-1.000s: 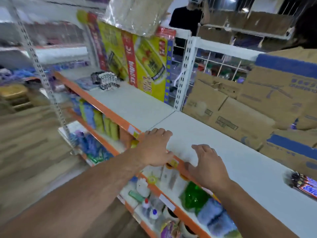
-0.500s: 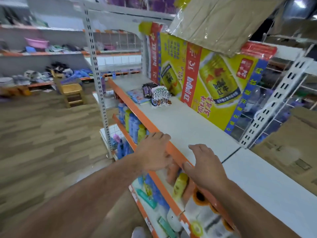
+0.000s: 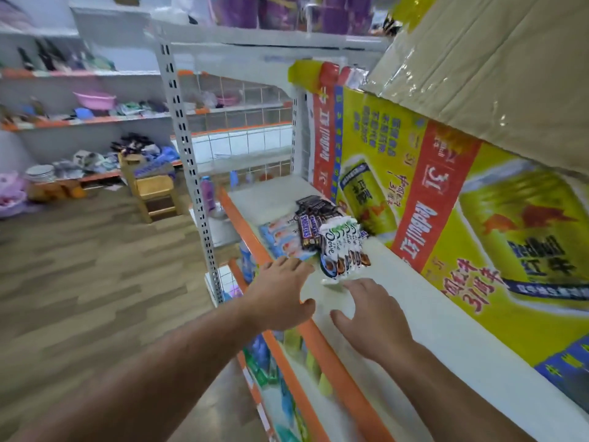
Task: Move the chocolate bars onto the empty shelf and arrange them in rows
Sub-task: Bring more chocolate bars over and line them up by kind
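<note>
A pile of chocolate bars lies on the white shelf (image 3: 424, 307) with the orange front edge. White Dove bars (image 3: 342, 247) lean in a fanned stack at the front. Dark Snickers bars (image 3: 308, 229) sit behind them, black-wrapped bars (image 3: 314, 204) farther back, and pale blue bars (image 3: 282, 239) to the left. My left hand (image 3: 280, 296) hovers over the shelf's front edge, fingers spread, just short of the Dove stack. My right hand (image 3: 371, 314) is open above the shelf surface, fingertips near the base of the Dove bars. Neither hand holds anything.
A large yellow and red drink carton (image 3: 446, 212) stands along the shelf's back. A cardboard box (image 3: 497, 68) overhangs at the upper right. Bottles fill the lower shelves (image 3: 287, 371). A perforated white upright (image 3: 191, 173) stands left, with wooden floor and a small wooden stool (image 3: 153, 189) beyond.
The view has swung left along the shelf and closer to the chocolate pile. Both hands have travelled forward from the shelf edge toward the Dove bars, still holding nothing.
</note>
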`<state>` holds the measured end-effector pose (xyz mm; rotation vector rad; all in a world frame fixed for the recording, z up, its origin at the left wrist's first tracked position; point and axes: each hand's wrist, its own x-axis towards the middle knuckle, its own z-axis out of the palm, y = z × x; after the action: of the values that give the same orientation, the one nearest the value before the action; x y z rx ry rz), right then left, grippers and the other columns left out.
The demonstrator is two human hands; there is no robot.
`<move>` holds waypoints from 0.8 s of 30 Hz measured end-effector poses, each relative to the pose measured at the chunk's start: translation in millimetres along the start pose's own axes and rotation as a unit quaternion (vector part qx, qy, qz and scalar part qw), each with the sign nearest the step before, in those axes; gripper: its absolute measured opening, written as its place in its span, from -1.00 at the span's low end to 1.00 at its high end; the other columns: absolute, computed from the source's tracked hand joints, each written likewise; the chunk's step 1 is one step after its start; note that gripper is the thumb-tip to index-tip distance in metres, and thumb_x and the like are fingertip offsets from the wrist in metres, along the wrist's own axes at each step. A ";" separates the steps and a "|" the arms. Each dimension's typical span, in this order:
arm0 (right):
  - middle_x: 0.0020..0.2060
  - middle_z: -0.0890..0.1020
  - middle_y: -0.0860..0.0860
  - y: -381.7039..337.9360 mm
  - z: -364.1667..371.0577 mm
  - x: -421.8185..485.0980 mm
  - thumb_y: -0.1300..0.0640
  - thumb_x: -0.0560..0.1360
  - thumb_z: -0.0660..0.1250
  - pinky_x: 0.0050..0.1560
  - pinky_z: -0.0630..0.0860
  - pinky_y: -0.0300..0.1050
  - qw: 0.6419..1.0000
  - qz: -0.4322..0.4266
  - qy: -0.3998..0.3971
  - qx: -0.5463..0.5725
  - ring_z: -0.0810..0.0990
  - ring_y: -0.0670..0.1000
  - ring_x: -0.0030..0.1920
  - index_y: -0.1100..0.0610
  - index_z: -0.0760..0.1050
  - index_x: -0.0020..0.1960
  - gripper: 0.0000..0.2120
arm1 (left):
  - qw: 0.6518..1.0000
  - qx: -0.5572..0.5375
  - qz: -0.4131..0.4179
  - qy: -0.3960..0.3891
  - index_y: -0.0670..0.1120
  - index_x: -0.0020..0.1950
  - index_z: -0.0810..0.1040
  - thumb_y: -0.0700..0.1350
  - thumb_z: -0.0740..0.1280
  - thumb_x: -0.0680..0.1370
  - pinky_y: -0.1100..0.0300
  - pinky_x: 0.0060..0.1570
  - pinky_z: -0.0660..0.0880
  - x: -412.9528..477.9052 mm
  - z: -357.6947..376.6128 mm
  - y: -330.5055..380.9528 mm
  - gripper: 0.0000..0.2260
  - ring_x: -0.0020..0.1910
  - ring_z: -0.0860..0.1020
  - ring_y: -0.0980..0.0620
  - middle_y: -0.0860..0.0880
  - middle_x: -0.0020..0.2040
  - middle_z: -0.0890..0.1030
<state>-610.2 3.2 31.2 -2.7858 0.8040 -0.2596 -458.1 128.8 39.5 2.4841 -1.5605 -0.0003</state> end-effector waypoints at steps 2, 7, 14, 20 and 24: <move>0.27 0.43 -0.05 -2.4 5.5 23.2 -0.20 0.47 0.25 0.24 0.37 -0.01 1.000 0.008 -0.001 -0.002 0.39 0.03 0.29 -0.03 0.34 0.37 -0.47 | 1.000 0.004 0.008 0.010 0.04 0.41 0.30 0.20 0.22 0.48 0.01 0.28 0.29 23.7 4.2 -17.8 -0.46 0.32 0.34 -0.03 0.04 0.30 0.42; 0.17 0.48 -0.06 -9.5 23.1 71.6 -0.14 0.44 0.26 0.15 0.42 -0.02 0.998 0.050 0.026 0.000 0.44 0.03 0.21 -0.03 0.39 0.30 -0.54 | 0.999 -0.013 0.040 0.001 0.02 0.36 0.35 0.02 0.21 0.51 -0.01 0.25 0.33 82.5 13.6 -59.0 -0.59 0.29 0.35 -0.07 -0.01 0.27 0.46; 0.05 0.47 -0.03 -25.3 39.3 118.6 -0.29 0.43 0.25 0.03 0.42 -0.02 0.985 0.156 0.039 -0.065 0.44 0.05 0.10 -0.02 0.31 0.09 -0.58 | 0.982 0.036 0.181 -0.025 -0.01 0.36 0.42 -0.18 0.34 0.38 0.02 0.15 0.42 175.2 20.4 -120.3 -0.47 0.24 0.43 -0.08 -0.02 0.26 0.50; 0.11 0.45 -0.02 -45.0 52.7 137.5 -0.36 0.41 0.25 0.06 0.39 -0.03 0.956 0.265 0.034 -0.119 0.44 0.06 0.16 0.01 0.27 0.22 -0.42 | 0.939 0.050 0.335 -0.054 -0.01 0.30 0.43 -0.13 0.42 0.38 0.05 0.12 0.36 230.1 20.4 -140.1 -0.51 0.15 0.37 -0.04 0.00 0.18 0.45; 0.07 0.49 0.00 -58.0 56.4 145.9 -0.30 0.42 0.28 0.02 0.42 -0.03 0.938 0.311 0.055 -0.145 0.50 0.08 0.12 0.03 0.31 0.19 -0.48 | 0.912 0.025 0.403 -0.076 -0.02 0.28 0.44 0.01 0.47 0.39 0.03 0.12 0.36 250.5 18.9 -147.6 -0.51 0.13 0.33 -0.02 -0.01 0.15 0.42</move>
<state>-446.5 -18.5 8.1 -2.5977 1.8189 -0.1899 -218.4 -35.9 22.6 1.7148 -2.5529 -0.0283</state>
